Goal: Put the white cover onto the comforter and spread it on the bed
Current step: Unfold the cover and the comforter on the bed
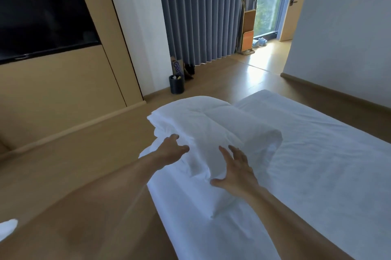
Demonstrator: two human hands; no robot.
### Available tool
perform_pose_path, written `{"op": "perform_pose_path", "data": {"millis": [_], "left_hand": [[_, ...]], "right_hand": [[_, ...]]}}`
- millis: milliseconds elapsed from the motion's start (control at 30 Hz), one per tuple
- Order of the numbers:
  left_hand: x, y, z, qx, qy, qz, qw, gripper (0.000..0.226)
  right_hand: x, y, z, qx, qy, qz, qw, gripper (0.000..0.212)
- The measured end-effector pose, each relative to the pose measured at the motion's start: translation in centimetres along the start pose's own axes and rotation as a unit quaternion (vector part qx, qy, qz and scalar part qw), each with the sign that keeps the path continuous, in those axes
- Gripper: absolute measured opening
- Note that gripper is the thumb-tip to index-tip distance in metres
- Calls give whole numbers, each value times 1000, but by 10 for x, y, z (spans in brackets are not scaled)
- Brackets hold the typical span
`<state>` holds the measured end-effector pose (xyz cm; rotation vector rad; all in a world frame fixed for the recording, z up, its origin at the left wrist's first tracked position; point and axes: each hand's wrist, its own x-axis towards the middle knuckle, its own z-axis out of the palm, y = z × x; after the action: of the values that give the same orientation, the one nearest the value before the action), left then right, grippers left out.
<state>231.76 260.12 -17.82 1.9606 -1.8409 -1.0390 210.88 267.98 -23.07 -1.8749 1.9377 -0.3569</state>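
A folded white comforter (211,124) lies in a thick bundle on the near left part of the bed (317,164), which is dressed in a white sheet. My left hand (171,149) reaches to the bundle's left edge, its fingers at the layered folds; whether they grip the cloth cannot be told. My right hand (237,168) is spread with straight fingers on the bundle's near side, thumb out to the left. Comforter and cover cannot be told apart in the white folds.
A wooden floor runs left of the bed. A small dark bin (176,84) stands by grey curtains (203,12). A folded luggage stand (247,27) leans near the window. A dark screen (42,10) hangs on the left wall. A white scrap (8,228) shows at bottom left.
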Motion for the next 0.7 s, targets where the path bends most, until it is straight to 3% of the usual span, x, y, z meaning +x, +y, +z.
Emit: {"op": "perform_pose_path", "data": {"millis": [200, 433, 567, 700], "left_hand": [[98, -34, 6, -29, -21, -77, 996, 79], [210, -67, -4, -181, -5, -165, 970, 108], [260, -84, -19, -282, -43, -266, 921, 126], [292, -94, -19, -350, -117, -310, 876, 141]], "right_hand": [[71, -2, 39, -18, -35, 4, 999, 123], [134, -28, 86, -136, -39, 11, 990, 138], [153, -30, 106, -189, 40, 37, 980, 115], [171, -26, 102, -108, 136, 80, 982, 78]]}}
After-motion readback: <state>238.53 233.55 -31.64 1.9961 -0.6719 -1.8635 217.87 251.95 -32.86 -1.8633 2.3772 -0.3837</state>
